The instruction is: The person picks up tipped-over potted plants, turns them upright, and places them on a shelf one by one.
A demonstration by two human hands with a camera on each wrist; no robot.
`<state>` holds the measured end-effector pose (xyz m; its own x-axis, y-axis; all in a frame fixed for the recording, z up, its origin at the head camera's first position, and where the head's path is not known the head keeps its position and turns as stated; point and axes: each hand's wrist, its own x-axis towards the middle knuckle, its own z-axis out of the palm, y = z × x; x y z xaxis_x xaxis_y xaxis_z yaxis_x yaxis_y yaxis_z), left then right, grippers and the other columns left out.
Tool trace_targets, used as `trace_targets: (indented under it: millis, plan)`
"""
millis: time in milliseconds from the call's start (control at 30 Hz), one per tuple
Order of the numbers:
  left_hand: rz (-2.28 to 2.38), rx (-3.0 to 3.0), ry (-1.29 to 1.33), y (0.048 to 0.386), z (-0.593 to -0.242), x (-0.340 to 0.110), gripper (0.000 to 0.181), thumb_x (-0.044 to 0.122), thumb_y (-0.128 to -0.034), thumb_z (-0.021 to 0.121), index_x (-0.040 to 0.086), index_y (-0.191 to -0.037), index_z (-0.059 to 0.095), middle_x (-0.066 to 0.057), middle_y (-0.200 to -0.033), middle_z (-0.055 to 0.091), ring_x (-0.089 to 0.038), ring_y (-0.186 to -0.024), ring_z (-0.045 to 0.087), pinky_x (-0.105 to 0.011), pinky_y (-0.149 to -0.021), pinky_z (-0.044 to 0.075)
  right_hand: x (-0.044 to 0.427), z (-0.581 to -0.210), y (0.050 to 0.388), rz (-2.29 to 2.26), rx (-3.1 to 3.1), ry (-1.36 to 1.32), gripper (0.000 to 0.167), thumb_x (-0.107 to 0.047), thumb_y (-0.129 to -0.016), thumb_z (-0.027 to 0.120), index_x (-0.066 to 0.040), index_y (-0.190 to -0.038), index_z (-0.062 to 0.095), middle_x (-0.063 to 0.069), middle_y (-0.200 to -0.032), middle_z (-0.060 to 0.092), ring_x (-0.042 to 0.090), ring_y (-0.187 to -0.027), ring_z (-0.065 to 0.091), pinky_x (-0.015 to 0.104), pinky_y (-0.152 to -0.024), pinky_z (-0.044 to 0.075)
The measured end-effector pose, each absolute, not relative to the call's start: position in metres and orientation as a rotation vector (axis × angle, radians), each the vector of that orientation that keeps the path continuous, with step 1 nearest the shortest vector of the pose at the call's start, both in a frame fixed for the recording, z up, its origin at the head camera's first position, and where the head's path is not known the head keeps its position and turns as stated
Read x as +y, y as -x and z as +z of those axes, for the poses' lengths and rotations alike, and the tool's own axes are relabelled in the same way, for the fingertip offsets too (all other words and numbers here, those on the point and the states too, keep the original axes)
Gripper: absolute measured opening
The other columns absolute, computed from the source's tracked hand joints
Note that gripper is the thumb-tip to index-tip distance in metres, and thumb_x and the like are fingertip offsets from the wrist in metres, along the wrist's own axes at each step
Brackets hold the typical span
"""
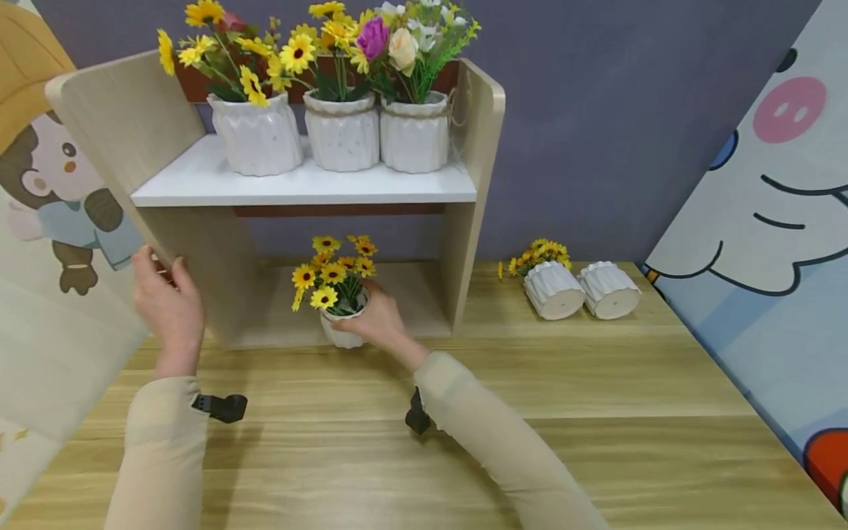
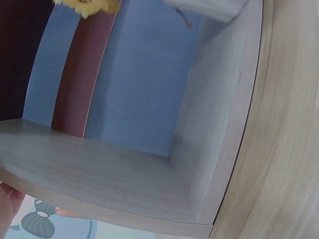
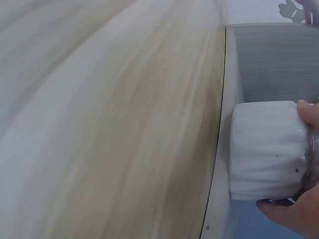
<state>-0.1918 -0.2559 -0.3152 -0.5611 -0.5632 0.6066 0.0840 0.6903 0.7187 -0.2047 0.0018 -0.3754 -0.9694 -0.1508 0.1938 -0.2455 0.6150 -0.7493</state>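
My right hand [image 1: 377, 316] grips a white ribbed flowerpot [image 1: 343, 335] of small yellow sunflowers [image 1: 331, 274], thumb and fingers on opposite sides of its rim. The pot is upright at the front of the shelf's lower compartment. Up close, the right wrist view shows the white pot [image 3: 269, 149] by the bottom board's front edge; whether it touches the board I cannot tell. My left hand [image 1: 170, 305] rests against the outer side of the shelf's left panel [image 1: 199, 272], holding nothing. Only a bit of its fingers [image 2: 9, 201] shows in the left wrist view.
Three white pots with mixed flowers, one a leftmost pot [image 1: 257, 136], stand on the upper white board [image 1: 305, 188]. On the wooden table [image 1: 596, 375] to the right, two white pots lie tipped over: one pot [image 1: 555, 291] with yellow flowers, another pot [image 1: 609, 291] beside it.
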Motion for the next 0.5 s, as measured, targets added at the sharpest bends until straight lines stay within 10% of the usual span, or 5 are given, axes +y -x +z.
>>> trace_targets:
  millis: [500]
  plan:
    - [-0.921,-1.96,-0.403,0.193,-0.317,-0.257,0.038,0.036,-0.0939,0.039,0.015,-0.125,0.046,-0.014,-0.111,0.058,-0.023,-0.089,0.056,-0.029,-0.073,0.041,-0.035,-0.374,0.227,1.366,-2.767,-0.317,0.094,-0.037,-0.062,0.082,-0.015,-0.139,0.032,0.005,-0.135,0.046,0.021,-0.118,0.049,0.032,-0.093,0.044]
